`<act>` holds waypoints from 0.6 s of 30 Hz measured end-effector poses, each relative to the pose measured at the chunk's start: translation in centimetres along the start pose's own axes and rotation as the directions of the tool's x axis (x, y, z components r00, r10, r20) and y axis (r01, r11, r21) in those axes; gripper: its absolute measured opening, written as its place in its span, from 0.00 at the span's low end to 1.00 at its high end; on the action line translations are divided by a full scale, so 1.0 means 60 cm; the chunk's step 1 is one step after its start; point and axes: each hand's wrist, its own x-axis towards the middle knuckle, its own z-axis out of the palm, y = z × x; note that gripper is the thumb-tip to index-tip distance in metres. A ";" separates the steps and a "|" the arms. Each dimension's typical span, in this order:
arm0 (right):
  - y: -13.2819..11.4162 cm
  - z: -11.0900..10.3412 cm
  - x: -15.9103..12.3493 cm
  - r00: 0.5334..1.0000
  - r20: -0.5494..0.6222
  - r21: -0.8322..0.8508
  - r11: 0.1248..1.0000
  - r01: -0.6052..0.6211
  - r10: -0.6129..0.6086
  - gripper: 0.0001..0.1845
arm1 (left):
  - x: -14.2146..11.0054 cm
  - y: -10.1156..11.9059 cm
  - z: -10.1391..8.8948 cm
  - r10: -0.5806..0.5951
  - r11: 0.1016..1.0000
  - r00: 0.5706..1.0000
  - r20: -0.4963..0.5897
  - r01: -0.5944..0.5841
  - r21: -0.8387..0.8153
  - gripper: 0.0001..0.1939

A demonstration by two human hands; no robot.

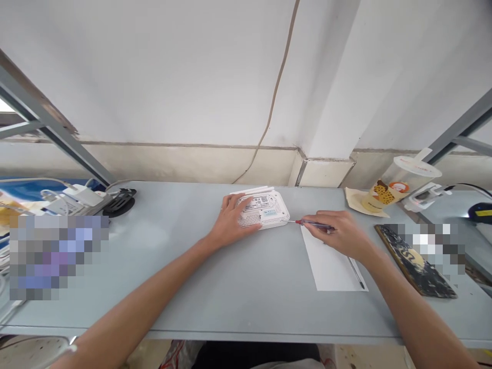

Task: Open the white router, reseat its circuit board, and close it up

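Note:
A white router (271, 211) with a label and vent holes on its upturned underside lies on the grey desk. Across its left part rests my left hand (232, 218), fingers spread over the casing and pressing on it. My right hand (334, 230) is closed round a screwdriver (317, 224) with a dark handle and a red collar. The thin shaft points left, and its tip is at the router's lower right corner; whether it sits in a hole is too small to tell. Beneath my right hand lies a white sheet of paper (326, 271) with a pen (356, 274) on it.
A drink cup (395, 184) stands on a napkin (357, 200) at the back right. In front of it lies a dark patterned phone-like slab (413, 261). Chargers and cables (73, 200) crowd the left side, beside a black stand (120, 202). Metal frame bars (73, 138) rise at both sides.

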 end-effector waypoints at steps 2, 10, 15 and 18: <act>0.001 0.001 -0.001 1.000 0.003 -0.008 1.000 0.010 -0.010 0.13 | -0.001 0.000 0.001 -0.006 1.000 1.000 0.006 0.006 0.004 0.40; -0.008 0.016 -0.004 0.993 0.027 -0.199 0.973 0.114 -0.111 0.16 | -0.001 -0.001 0.001 -0.005 1.000 0.999 0.039 0.005 0.007 0.42; -0.031 0.035 -0.005 0.977 0.064 -0.459 0.864 0.208 -0.201 0.22 | -0.007 0.004 0.000 0.043 0.999 0.995 0.092 -0.045 0.029 0.47; -0.023 0.038 -0.007 0.987 0.075 -0.460 0.873 0.160 -0.142 0.22 | -0.009 -0.001 -0.004 0.043 0.999 0.986 0.161 -0.046 0.019 0.50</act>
